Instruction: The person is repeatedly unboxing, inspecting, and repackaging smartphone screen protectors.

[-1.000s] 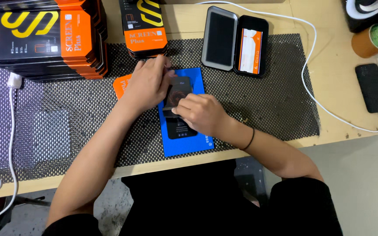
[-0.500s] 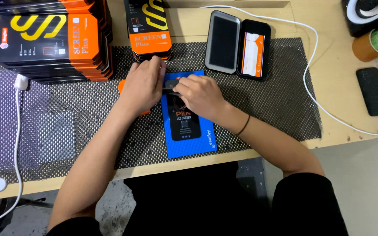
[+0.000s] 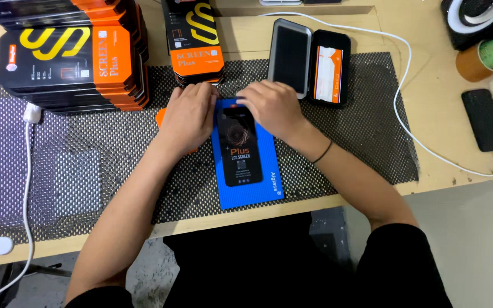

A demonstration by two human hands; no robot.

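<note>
A black phone screen part [image 3: 239,149] with printed backing lies face down on a blue rectangular mat [image 3: 246,157] in the middle of the desk. My left hand [image 3: 189,114] rests on the mat's upper left edge, fingers curled over the screen's top corner. My right hand [image 3: 270,106] presses on the screen's top right end. An orange item [image 3: 161,117] peeks out from under my left hand. What my fingertips pinch is hidden.
Stacks of black and orange boxes [image 3: 75,60] stand at the back left, a smaller stack [image 3: 194,43] behind my hands. An open black case [image 3: 309,63] lies at the back right. A black mesh mat [image 3: 366,131] covers the desk. A phone [image 3: 484,118] on a white cable and tape rolls [image 3: 489,54] sit far right.
Both hands have slid up from the screen's middle to its top end, uncovering the lower part of the screen on the blue mat.
</note>
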